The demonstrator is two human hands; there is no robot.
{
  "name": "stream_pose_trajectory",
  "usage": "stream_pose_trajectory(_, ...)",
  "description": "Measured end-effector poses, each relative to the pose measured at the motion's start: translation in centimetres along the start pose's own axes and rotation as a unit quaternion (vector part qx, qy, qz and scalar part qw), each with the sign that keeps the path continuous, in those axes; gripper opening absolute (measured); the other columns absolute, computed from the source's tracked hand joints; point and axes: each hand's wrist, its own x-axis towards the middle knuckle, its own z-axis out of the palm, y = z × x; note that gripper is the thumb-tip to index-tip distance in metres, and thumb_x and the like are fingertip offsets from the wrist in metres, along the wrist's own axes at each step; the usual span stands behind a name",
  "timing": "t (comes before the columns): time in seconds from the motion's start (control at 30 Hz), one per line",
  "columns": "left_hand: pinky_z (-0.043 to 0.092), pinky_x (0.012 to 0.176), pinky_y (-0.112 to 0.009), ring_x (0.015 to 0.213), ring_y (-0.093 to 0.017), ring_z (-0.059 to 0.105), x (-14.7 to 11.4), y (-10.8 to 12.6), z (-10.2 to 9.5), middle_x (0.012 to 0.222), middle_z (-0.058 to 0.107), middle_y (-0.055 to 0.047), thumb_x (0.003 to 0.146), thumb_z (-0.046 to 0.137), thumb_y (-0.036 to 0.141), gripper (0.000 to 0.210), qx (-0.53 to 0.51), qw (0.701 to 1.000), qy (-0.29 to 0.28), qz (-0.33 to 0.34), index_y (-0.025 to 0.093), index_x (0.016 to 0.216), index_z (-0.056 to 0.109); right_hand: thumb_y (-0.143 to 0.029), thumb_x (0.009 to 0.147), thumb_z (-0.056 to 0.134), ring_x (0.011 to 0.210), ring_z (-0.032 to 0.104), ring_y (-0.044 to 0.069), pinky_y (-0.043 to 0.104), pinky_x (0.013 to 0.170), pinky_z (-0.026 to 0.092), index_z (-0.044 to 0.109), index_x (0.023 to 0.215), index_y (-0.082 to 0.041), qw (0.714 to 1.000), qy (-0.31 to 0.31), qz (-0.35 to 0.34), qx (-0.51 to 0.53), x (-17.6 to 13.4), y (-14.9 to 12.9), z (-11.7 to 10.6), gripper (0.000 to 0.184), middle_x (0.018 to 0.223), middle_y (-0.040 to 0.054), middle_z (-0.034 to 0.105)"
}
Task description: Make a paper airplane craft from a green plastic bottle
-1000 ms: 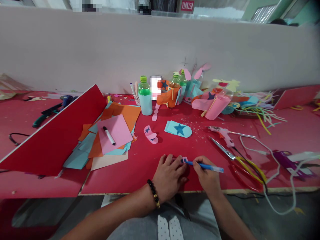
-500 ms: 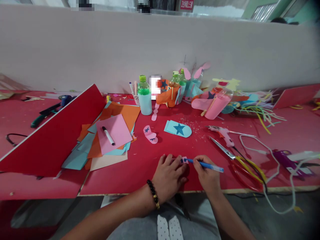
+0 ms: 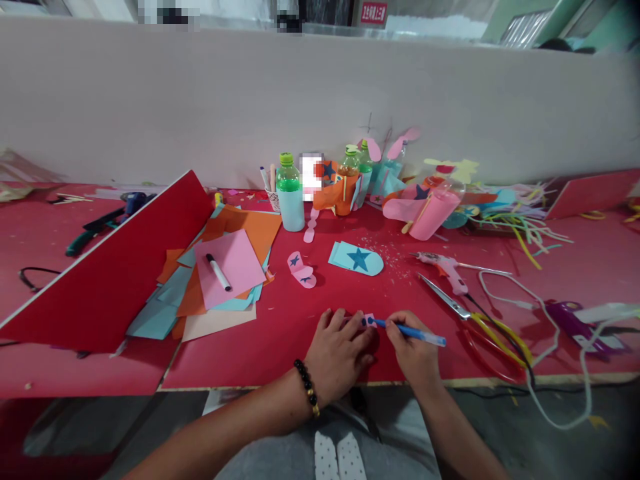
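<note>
In my right hand (image 3: 416, 347) is a blue pen (image 3: 415, 332), pinched between the fingers. Its tip touches a small pink paper piece (image 3: 371, 315) that bears dark blue marks. My left hand (image 3: 341, 357) lies flat with fingers stretched out, pressing the left part of that paper onto the red table and hiding most of it. Beyond the hands lie a light blue rounded paper strip (image 3: 340, 253) with a dark blue star and a pink paper cutout (image 3: 301, 272) with small blue stars.
Scissors (image 3: 473, 317), a pink glue gun (image 3: 444, 267) and a white cable (image 3: 555, 333) lie to the right. Coloured paper sheets (image 3: 235, 257) with a marker (image 3: 219, 272) are at left, beside a tilted red board (image 3: 115, 287). Decorated bottles (image 3: 291, 210) stand along the grey partition.
The view has shifted very slightly. Both hands stay in place, and the pen's rear end has moved a touch.
</note>
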Motion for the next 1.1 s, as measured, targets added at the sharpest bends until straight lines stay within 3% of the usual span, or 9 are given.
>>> stream_pose_trajectory(0.2,0.028,0.105,-0.053,0.122,-0.029,0.036,0.01,0.12,-0.10,0.141,0.046,-0.002,0.091,0.052,0.047,0.045,-0.005,1.000,0.006,-0.002,0.031,0.132,0.049,-0.031,0.086,0.054,0.055,0.054,0.013,0.023,0.054,0.044,0.057,0.073,-0.020,1.000,-0.008,-0.013,0.010,0.03,-0.32,-0.19,0.018,0.062,-0.0016,0.058)
stream_pose_trajectory(0.4,0.027,0.106,-0.053,0.123,-0.030,0.036,-0.04,0.07,-0.15,0.142,0.046,-0.001,0.092,0.049,0.047,0.044,-0.013,1.000,-0.001,-0.001,0.029,0.132,0.050,-0.032,0.086,0.055,0.063,0.059,0.015,0.023,0.060,0.047,0.060,0.078,-0.019,0.999,-0.009,-0.003,0.033,0.18,-0.43,-0.10,0.016,0.069,0.0007,0.063)
stream_pose_trajectory(1.1,0.029,0.105,-0.053,0.123,-0.029,0.036,-0.03,0.12,-0.18,0.141,0.046,-0.003,0.091,0.052,0.047,0.044,0.006,1.000,0.007,0.001,0.029,0.131,0.050,-0.033,0.086,0.054,0.062,0.060,0.015,0.024,0.058,0.048,0.060,0.078,-0.019,0.999,-0.009,-0.009,0.033,0.24,-0.25,0.09,0.017,0.067,0.0010,0.063)
